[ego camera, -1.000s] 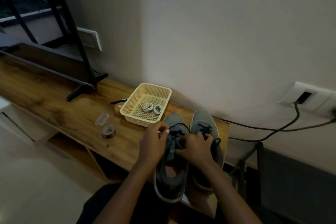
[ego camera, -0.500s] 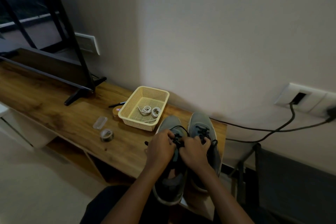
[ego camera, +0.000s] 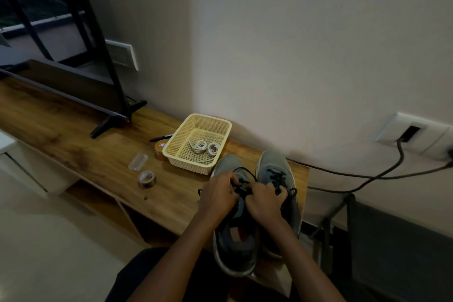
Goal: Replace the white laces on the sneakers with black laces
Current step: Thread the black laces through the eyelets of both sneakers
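Observation:
Two grey sneakers stand side by side at the right end of the wooden table (ego camera: 73, 144). The right sneaker (ego camera: 274, 167) carries black lacing. On the left sneaker (ego camera: 232, 245), my left hand (ego camera: 217, 197) and my right hand (ego camera: 264, 201) meet over the tongue, each pinching the black lace (ego camera: 245, 171), which loops out beyond the fingers toward the toe. The eyelets under my hands are hidden. Two coiled white laces (ego camera: 204, 148) lie in the cream plastic basket (ego camera: 193, 167) just left of the sneakers.
A roll of tape (ego camera: 147, 179), a small clear case (ego camera: 137, 161) and a pen (ego camera: 160, 138) lie left of the basket. A TV (ego camera: 63, 86) stands at the far left. Cables (ego camera: 367, 176) run from the wall sockets at right. A dark chair (ego camera: 392, 240) sits beside the table.
My hands came together over the left sneaker's tongue, the left hand moving in from the side, and a loop of black lace now stands out ahead of them. The camera tilted slightly.

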{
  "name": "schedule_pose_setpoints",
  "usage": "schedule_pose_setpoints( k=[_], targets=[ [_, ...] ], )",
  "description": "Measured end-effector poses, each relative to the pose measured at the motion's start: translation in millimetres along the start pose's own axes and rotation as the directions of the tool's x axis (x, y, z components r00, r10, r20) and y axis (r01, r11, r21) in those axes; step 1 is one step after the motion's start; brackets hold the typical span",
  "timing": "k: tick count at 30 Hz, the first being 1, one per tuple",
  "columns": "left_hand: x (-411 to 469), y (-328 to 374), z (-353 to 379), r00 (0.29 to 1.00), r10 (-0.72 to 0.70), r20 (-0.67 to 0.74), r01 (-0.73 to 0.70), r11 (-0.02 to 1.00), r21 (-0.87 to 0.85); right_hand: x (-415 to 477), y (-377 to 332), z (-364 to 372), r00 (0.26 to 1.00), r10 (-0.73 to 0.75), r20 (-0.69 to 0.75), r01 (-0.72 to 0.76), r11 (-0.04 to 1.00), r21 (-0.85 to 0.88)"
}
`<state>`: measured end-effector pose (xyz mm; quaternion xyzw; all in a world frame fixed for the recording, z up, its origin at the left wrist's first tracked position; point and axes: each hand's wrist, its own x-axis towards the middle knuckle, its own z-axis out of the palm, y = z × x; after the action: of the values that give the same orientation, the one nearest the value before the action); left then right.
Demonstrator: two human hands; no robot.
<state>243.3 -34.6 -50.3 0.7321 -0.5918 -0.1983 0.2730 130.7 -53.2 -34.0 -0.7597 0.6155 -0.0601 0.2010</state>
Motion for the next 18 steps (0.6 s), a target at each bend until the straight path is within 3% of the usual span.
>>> schedule_pose_setpoints(
  k=[18],
  targets=[
    [-8, 1, 12, 0.985, 0.031, -0.167, -0.038, 0.999, -0.037, 4, -1, -1, 0.998, 0.053, 0.046, -0.057, 0.996, 0.075]
  ],
)
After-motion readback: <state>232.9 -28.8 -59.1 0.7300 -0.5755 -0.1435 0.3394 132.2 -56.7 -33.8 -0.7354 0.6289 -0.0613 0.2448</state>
